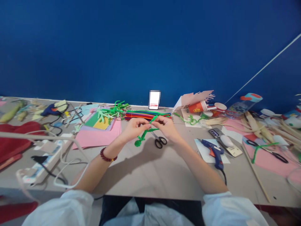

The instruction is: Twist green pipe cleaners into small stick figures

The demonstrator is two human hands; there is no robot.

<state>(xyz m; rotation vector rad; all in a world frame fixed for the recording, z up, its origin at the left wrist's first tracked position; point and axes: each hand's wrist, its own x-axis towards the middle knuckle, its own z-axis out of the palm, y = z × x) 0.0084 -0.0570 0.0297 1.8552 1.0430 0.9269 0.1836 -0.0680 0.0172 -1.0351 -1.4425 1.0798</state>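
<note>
Both hands meet above the table's middle, pinching one green pipe cleaner (144,135). My left hand (134,127) grips its middle, and the lower end hangs down to a curled tip. My right hand (166,125) pinches the upper end, fingers closed. Black-handled scissors (159,140) lie on the table just below my right hand. A bundle of coloured pipe cleaners (147,114) lies beyond the hands, with twisted green pieces (116,110) to its left.
Coloured paper sheets (98,131) lie at left, beside a power strip with cables (47,157). A blue glue gun (215,153) rests on white paper at right. Cups, wooden sticks and a second pair of scissors (270,150) crowd the far right. A phone (154,100) leans on the blue wall.
</note>
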